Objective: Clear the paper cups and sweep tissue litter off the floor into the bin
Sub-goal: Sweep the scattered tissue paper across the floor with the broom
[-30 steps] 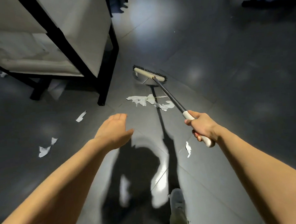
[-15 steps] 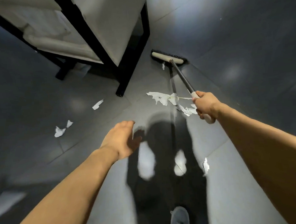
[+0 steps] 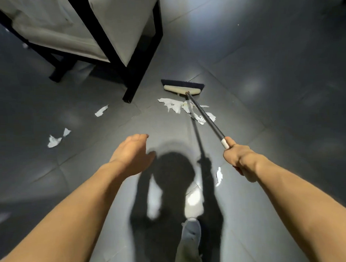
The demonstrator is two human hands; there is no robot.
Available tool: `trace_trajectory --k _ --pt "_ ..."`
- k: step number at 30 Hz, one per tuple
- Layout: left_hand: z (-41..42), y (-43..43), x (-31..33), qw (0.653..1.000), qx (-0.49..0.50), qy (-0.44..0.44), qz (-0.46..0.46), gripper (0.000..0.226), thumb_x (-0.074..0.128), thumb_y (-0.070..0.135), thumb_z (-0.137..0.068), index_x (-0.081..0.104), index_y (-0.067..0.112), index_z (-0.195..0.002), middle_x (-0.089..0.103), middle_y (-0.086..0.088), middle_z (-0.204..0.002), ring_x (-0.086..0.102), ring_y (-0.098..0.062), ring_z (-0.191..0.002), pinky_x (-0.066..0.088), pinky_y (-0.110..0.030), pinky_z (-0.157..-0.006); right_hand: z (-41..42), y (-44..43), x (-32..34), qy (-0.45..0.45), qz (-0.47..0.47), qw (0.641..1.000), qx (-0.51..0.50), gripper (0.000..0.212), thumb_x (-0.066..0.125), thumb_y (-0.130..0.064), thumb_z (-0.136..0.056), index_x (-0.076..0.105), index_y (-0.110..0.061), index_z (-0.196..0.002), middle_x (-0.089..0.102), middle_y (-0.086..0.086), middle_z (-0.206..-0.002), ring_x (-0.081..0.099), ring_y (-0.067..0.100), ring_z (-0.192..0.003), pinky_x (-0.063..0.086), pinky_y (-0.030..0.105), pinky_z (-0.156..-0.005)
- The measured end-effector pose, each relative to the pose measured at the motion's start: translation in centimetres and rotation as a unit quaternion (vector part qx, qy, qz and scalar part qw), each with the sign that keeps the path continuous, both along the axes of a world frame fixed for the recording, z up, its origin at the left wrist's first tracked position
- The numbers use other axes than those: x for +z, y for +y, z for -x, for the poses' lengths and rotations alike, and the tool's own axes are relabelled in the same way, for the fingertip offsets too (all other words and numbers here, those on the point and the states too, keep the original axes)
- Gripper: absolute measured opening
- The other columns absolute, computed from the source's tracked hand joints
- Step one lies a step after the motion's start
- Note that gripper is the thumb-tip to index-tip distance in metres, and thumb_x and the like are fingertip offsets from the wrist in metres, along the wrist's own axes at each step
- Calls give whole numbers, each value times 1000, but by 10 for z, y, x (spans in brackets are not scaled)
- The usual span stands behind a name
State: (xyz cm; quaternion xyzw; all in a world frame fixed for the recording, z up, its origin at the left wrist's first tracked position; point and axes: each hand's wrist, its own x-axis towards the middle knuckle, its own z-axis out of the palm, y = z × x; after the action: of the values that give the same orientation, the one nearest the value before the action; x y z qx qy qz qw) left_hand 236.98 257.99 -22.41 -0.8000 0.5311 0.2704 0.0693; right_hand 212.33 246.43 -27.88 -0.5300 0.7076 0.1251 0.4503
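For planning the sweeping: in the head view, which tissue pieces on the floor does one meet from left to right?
Two small scraps → single strip → big torn pile beneath the broom handle → lone scrap beside the right hand.

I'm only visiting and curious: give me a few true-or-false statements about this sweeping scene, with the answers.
1. The right hand grips the broom by its pale handle end. True.
2. The left hand also holds the broom. False: it is open and holds nothing.
3. The broom head rests beyond the biggest tissue pile, as seen from the person. True.
4. All the tissue lies in one pile. False: loose scraps lie off to the left, and a small scrap lies nearer the person, on the right.
5. A bin stands beside the broom head. False: only a black furniture leg stands near it, to its left.
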Motion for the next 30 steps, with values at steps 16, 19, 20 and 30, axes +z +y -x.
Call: trace_trajectory --k 16,19,20,30 --pt "121 162 57 997 -69 18 -11 62 47 36 -95 23 12 -147 30 -8 -151 27 -25 -138 23 -33 -112 142 238 78 -33 4 999 -8 57 35 -17 -90 40 -47 -139 52 6 -81 45 18 -48 36 18 -39" --pt "146 173 63 997 -72 16 -6 62 46 36 -96 23 11 -147 30 -9 -151 27 -25 -139 23 -32 -112 169 242 92 -74 37 995 -59 50 37 -19 -94 45 -42 -138 49 5 -67 37 15 -40 34 19 -38" --pt "153 176 64 997 -73 15 -5 62 46 36 -96 22 11 -147 29 -9 -152 27 -25 -139 23 -32 -113 175 242 93 -78 47 994 -68 51 37 -18 -94 46 -40 -138 50 5 -67 37 15 -42 33 19 -38" --pt "175 231 50 998 -61 4 -4 61 45 36 -96 22 12 -148 28 -7 -153 25 -24 -140 20 -31 -113 195 233 73 -41 77 991 -97 26 31 -16 -96 55 -16 -104 48 11 -65 39 17 -39 34 14 -35"
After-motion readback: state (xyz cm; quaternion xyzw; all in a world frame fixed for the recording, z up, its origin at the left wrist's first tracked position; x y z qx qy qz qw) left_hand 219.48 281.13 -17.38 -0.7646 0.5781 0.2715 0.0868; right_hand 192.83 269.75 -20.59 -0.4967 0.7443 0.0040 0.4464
